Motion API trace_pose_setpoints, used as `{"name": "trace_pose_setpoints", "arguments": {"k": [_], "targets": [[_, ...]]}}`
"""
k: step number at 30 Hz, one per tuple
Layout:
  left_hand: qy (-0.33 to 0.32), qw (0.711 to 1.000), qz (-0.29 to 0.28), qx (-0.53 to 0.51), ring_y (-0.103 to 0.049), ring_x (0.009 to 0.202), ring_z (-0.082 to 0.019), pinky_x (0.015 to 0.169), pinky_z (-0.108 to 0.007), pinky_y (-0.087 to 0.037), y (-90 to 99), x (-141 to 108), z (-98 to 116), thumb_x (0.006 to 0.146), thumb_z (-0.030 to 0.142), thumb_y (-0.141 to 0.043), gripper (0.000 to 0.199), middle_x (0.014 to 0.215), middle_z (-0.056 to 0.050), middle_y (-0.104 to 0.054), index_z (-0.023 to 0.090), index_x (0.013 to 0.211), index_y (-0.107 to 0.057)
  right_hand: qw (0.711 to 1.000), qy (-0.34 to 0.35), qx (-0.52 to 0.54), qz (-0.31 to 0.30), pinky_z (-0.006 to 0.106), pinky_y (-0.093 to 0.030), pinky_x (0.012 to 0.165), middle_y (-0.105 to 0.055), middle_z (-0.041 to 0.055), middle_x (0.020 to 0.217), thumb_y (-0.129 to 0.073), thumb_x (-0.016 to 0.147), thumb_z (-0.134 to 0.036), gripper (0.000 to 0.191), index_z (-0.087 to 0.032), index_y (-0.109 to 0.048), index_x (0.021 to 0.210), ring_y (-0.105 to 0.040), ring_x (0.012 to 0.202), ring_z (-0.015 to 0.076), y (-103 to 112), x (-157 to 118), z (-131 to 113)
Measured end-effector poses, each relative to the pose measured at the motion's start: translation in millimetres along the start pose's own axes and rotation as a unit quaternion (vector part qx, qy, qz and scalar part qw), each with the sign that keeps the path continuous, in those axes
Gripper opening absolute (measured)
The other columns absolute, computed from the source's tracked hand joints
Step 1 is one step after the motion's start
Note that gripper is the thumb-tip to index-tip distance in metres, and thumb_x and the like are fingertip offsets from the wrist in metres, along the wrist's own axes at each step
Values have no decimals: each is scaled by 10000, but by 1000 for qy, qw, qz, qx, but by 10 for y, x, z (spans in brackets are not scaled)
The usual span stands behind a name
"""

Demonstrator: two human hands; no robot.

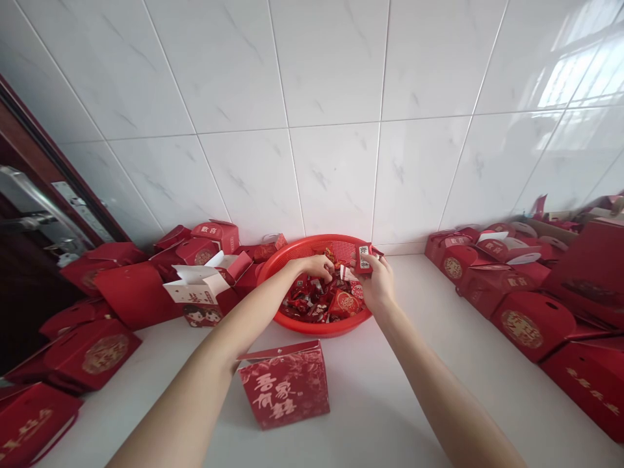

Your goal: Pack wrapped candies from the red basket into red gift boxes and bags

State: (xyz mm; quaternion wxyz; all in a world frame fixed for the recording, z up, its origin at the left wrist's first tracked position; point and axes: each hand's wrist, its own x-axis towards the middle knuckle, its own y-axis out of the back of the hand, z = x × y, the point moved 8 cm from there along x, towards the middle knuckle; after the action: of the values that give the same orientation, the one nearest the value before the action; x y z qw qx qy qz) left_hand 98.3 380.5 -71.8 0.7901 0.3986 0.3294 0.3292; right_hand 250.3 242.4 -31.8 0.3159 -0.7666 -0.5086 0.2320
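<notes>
Tabletop (363, 374) white beneath marbled tiles (334, 175), right hand (379, 282) pinching red packet (363, 260), left hand (318, 266) grip unclear

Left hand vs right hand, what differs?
Grip: the right hand pinches a small packet; whether the left hand grips anything can't be told.
Pose: the left hand's fingers point down toward the wrapped items; the right hand's thumb lies against the packet.
Place: the left hand is inside the basket's rim; the right hand is by its right side.
Shared: both bare, both at the basket.
</notes>
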Motion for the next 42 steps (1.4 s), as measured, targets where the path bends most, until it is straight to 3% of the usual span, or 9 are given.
{"name": "trace_pose_setpoints", "arguments": {"k": [2,8,16,21,26,30,37,42], "targets": [[-5,1000,13,-26,-618,742,-158,694,-309,-527,6,11,3,953,450,-618,321,865,-11,-657,134,924,-658,1000,-4,-2,-1,224,-547,527,-602,-49,629,-723,579,-203,230,-210,-512,672,-634,612,132,-10,-7,-3],[-26,995,31,-86,-595,773,-183,683,-248,-436,-100,92,54,705,215,-750,101,708,10,-691,167,790,-721,1000,-12,1,-3,227,-538,511,-602,-50,601,-720,572,-183,210,-205,-537,673,-630,572,132,-23,-13,-8],[-26,988,45,-149,-640,925,-224,728,-234,-445,-218,134,3,682,201,-708,134,757,5,-740,203,810,-748,1000,-9,0,-19,239,-555,531,-629,-39,638,-734,584,-194,208,-204,-557,692,-643,590,137,-21,1,2],[-50,987,15,-149,-658,922,-226,719,-224,-459,-259,151,47,650,172,-717,143,734,26,-734,217,782,-750,1000,-11,-5,-13,253,-569,538,-620,-38,616,-724,583,-189,204,-207,-549,685,-640,586,144,-21,-5,6],[-76,985,-49,-146,-644,766,-187,691,-238,-461,-329,130,251,583,131,-759,181,719,22,-735,184,756,-746,1000,-14,-13,-8,249,-567,534,-626,-37,621,-723,584,-201,198,-211,-556,692,-649,608,153,-18,-10,7],[-82,984,-68,-146,-625,713,-181,665,-251,-459,-347,63,399,568,117,-769,168,677,17,-717,150,730,-743,1000,1,-19,-9,248,-568,546,-620,-43,632,-738,588,-211,218,-214,-538,675,-632,604,142,-8,-9,-3],[-98,975,-91,-176,-630,707,-168,667,-262,-478,-241,-96,640,577,143,-779,159,709,24,-715,181,726,-742,1000,-1,-28,-6,241,-545,544,-635,-37,651,-726,595,-215,218,-216,-523,673,-624,595,136,5,-5,3],[-137,943,-60,-297,-659,746,-174,738,-302,-530,68,-277,767,628,221,-775,223,805,-7,-734,186,845,-734,1000,-1,-19,-11,241,-525,512,-606,-51,612,-724,607,-206,218,-218,-516,669,-597,531,123,-27,-33,-22]]}}
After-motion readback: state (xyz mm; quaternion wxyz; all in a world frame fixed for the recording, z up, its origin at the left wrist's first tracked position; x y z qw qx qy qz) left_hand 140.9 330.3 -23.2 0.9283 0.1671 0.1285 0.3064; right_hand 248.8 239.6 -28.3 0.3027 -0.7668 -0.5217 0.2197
